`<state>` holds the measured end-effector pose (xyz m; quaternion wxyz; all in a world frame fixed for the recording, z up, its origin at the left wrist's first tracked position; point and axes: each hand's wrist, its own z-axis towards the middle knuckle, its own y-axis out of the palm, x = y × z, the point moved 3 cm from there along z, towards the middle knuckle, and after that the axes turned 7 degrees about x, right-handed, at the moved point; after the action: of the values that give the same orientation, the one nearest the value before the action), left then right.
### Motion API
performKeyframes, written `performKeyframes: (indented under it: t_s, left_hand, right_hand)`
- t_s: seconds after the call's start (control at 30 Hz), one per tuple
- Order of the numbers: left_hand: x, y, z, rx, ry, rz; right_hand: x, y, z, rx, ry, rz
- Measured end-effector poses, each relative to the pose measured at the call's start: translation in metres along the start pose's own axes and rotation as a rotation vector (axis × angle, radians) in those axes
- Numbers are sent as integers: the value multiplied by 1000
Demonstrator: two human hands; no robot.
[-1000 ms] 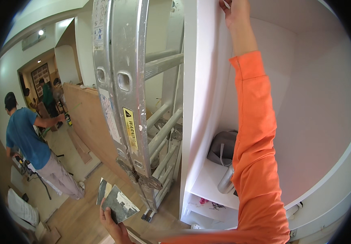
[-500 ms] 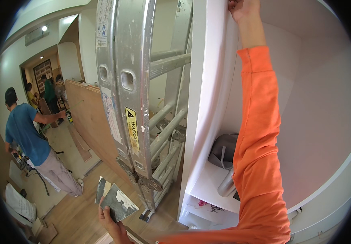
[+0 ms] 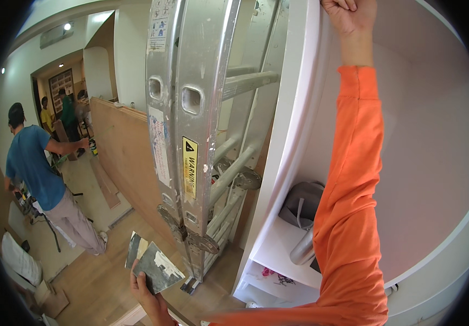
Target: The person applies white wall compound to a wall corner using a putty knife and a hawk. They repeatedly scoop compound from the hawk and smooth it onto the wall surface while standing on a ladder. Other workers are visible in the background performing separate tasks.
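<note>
My left hand (image 3: 148,293), low in the view, is closed on two putty knives (image 3: 160,268) held together. Their flat grey blades point up, and a patch of white paste lies on the front one. High at the top edge, my right hand (image 3: 354,13) is raised on a stretched arm in an orange sleeve. Its fingers are curled in beside the front edge of a white cabinet panel (image 3: 294,98). Whatever they may grip is cut off by the frame.
A folded aluminium ladder (image 3: 202,125) stands just left of the cabinet. On the cabinet's lower shelf (image 3: 278,244) sit a grey bag (image 3: 302,205) and a metal cylinder (image 3: 303,248). Further left, a person in blue (image 3: 41,163) works beside a large wooden board (image 3: 123,146).
The ladder and cabinet edge have shifted right in the view. My raised right hand appears slightly lower and further right, still curled. My left hand keeps its hold on the putty knives.
</note>
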<state>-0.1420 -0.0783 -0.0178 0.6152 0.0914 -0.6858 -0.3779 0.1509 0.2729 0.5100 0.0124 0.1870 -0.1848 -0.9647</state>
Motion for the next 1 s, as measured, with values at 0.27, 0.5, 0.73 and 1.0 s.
performKeyframes:
  t_s: [0.27, 0.5, 0.73, 1.0]
  left_hand:
    - [-2, -1, 2, -2, 12, -8]
    - [-2, -2, 2, 7, 5, -10]
    - [-3, -13, 12, -55, -46, 7]
    - [-7, -33, 40, -155, -209, 127]
  right_hand:
    - [0, 0, -8, 84, -152, -49]
    - [12, 24, -22, -11, -111, -79]
    - [28, 59, -46, -220, 76, -15]
    - [68, 117, -277, -191, -491, -384]
